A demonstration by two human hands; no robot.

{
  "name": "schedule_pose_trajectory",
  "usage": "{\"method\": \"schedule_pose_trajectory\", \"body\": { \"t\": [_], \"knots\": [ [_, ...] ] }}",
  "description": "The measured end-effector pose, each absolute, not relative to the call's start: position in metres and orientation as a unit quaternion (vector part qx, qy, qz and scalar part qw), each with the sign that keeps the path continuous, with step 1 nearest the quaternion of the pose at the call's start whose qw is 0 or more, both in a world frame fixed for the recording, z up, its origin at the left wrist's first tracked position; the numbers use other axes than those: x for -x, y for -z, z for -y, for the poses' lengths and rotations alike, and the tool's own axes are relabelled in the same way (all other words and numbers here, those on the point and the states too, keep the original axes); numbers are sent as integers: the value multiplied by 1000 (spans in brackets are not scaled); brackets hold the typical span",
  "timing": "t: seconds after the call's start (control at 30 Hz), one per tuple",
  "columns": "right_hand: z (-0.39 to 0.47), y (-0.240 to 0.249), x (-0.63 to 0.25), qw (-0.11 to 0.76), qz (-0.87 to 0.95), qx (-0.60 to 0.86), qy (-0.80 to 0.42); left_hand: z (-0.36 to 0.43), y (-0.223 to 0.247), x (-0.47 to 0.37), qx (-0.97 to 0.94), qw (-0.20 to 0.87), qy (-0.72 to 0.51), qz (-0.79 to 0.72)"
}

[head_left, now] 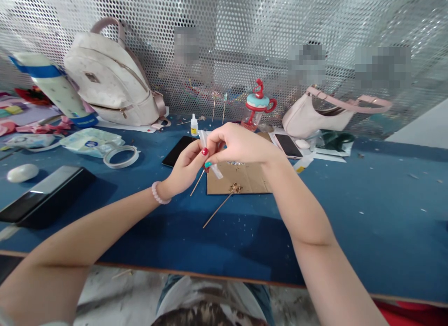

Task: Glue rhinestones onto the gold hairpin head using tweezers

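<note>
Above the blue table (157, 232), my left hand (187, 169) is closed, its fingers pinching a thin stick (197, 183) that slants down to the left. My right hand (236, 146) meets it, with its fingers closed on a narrow clear plastic piece (217, 171) that passes between the two hands. What sits at the stick's top is mostly hidden by my fingers. Beneath my hands lies a piece of brown cardboard (252, 183). A second stick (217, 211) with a gold ornament (235, 188) rests against its front edge.
A small glue bottle (194, 125) stands behind my hands. At the left are a tape roll (121, 157), a black box (49, 190) and a backpack (112, 78). A red-lidded cup (257, 104), a phone (288, 145) and a pink handbag (315, 116) sit toward the back right.
</note>
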State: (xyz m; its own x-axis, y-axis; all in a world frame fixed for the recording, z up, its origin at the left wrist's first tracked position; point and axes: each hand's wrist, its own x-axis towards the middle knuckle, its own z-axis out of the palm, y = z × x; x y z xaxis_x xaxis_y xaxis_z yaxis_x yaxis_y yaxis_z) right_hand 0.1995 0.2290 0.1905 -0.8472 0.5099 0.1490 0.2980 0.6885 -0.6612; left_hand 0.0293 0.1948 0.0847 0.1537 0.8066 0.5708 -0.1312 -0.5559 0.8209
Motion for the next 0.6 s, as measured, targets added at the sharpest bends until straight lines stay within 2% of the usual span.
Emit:
{"method": "schedule_pose_trajectory", "body": {
  "t": [0.6],
  "knots": [
    [-237,-187,-201,176,896,157,-376,-187,-91,-32,-646,326,-628,-287]
  ]
}}
